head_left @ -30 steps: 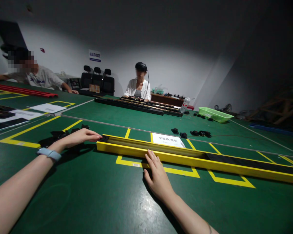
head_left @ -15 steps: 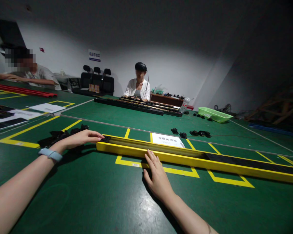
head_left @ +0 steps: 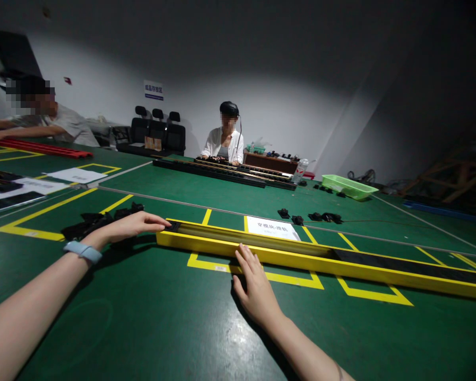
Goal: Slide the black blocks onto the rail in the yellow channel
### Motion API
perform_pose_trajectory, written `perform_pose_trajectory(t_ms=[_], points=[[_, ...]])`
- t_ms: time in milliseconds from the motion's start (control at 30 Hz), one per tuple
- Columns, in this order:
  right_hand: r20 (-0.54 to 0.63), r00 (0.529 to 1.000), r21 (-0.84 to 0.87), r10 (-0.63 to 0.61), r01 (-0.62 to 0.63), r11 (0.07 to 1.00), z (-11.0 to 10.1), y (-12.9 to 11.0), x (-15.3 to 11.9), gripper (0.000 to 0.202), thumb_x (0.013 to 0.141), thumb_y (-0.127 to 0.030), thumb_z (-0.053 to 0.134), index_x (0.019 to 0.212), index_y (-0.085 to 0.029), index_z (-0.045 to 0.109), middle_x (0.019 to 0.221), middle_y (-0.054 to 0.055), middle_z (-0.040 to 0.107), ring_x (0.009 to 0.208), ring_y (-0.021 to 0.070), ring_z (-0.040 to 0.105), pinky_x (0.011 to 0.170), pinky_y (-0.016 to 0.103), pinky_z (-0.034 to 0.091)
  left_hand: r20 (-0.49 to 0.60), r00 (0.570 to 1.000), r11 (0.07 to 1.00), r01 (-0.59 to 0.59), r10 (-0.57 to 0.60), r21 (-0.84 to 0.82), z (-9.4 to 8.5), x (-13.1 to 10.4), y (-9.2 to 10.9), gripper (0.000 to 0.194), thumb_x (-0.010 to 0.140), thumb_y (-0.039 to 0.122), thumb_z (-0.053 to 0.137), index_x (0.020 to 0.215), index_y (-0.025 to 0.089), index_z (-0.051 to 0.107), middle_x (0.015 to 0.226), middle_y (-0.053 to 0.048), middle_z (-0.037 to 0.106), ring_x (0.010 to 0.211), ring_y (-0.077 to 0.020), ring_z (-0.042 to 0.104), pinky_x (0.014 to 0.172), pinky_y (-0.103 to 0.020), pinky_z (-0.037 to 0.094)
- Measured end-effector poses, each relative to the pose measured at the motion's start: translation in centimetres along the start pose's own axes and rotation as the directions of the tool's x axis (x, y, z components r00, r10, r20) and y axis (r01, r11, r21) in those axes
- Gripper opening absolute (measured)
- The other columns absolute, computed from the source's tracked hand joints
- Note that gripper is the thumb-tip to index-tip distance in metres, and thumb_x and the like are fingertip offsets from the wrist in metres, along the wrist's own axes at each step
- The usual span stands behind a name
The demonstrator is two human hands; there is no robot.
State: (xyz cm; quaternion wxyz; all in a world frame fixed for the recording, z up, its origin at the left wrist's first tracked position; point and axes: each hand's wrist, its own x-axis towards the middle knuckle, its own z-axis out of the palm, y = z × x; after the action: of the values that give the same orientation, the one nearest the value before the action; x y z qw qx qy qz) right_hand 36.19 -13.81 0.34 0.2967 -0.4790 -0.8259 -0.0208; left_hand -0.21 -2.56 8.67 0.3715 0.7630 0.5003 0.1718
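Note:
A long yellow rail (head_left: 285, 255) with an open channel lies across the green table, its right end beyond the picture's edge. My left hand (head_left: 133, 225) reaches to the rail's left end. Its fingers are stretched out, with the tips on a small black module (head_left: 175, 226) in the channel; the thumb is mostly hidden. Farther right, a long black stretch (head_left: 375, 260) fills the same channel. Against the rail's near side rest the fingertips of my right hand (head_left: 254, 283), fingers extended and thumb apart, holding nothing.
Loose black parts (head_left: 85, 225) lie behind my left wrist. Beyond the rail are a printed sheet (head_left: 272, 227), several black parts (head_left: 297, 219) and a green basket (head_left: 347, 186). Across the table a person (head_left: 224, 140) sits behind black rails (head_left: 210, 172). Another person (head_left: 67, 124) leans over red rails (head_left: 43, 147).
My left fingertips have edged very slightly right over the black module. My right hand and the rail stay where they were. The person at the left has stretched their arms farther left.

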Motion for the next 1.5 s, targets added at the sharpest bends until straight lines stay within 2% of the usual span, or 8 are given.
perform_pose_trajectory(t_ms=[267,533,1067,1500], points=[[0.015,1.0,-0.008,0.007,-0.007,1.0,0.2,0.1,0.0,0.057,0.085,-0.014,0.041,0.141,-0.014,0.032,0.15,0.01,0.026,0.139,0.0222,0.019,0.112,0.051,0.026,-0.026,1.0,1.0,-0.002,0.003,0.011,0.1,0.0,-0.1,0.05,0.078,0.054,0.057,0.113,0.02,0.066,0.122,-0.004,0.063,0.117,-0.027,0.052,0.102,-0.033,0.034],[0.014,1.0,-0.006,0.009,-0.009,1.0,0.2,0.2,0.0,0.057,0.085,-0.014,0.042,0.141,-0.013,0.033,0.15,0.011,0.026,0.14,0.0224,0.018,0.112,0.05,0.026,-0.029,0.999,0.995,-0.012,0.015,0.101,0.3,0.5,-0.2,0.048,0.076,0.056,0.054,0.112,0.028,0.067,0.122,-0.001,0.063,0.117,-0.0271,0.053,0.102,-0.034,0.037],[0.015,1.0,-0.008,0.007,-0.006,1.0,0.2,0.2,-0.1,0.057,0.085,-0.015,0.042,0.141,-0.014,0.032,0.15,0.011,0.026,0.139,0.0223,0.019,0.112,0.051,0.026,-0.054,0.997,0.983,-0.04,0.05,0.18,0.2,1.1,-0.7,0.052,0.075,0.06,0.054,0.108,0.025,0.07,0.114,-0.003,0.068,0.107,-0.0265,0.06,0.095,-0.031,0.043],[0.021,1.0,-0.019,0.008,-0.007,1.0,0.3,0.3,-0.1,0.057,0.085,-0.015,0.042,0.141,-0.014,0.031,0.15,0.01,0.025,0.14,0.022,0.017,0.112,0.051,0.026,-0.05,0.998,0.957,-0.024,0.04,0.288,0.6,0.9,0.6,0.051,0.077,0.059,0.05,0.111,0.025,0.069,0.116,-0.001,0.066,0.105,-0.0256,0.061,0.091,-0.027,0.043]])
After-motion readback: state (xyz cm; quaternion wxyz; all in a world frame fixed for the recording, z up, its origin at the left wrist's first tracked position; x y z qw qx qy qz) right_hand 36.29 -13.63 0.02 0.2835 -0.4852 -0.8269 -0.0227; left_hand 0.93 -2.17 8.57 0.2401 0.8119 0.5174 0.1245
